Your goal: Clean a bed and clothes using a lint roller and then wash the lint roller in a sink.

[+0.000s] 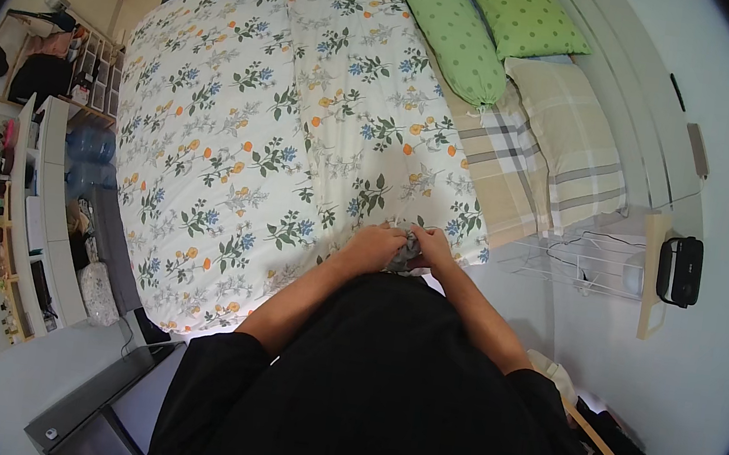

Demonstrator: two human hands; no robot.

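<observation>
A small bunched grey fabric item is gathered between my two hands, close in front of my body at the bed's near edge. Its exact kind is hard to tell. My left hand grips it from the left, fingers curled over its upper side. On the other side my right hand pinches it with thumb and fingers, partly hiding it. Beneath and beyond both hands spreads a white floral duvet, printed with green leaves and blue and orange flowers.
A green dotted bolster, a green pillow and a plaid pillow lie at the bed's right end. A wire rack stands beside it, near a black case. White shelving lines the left.
</observation>
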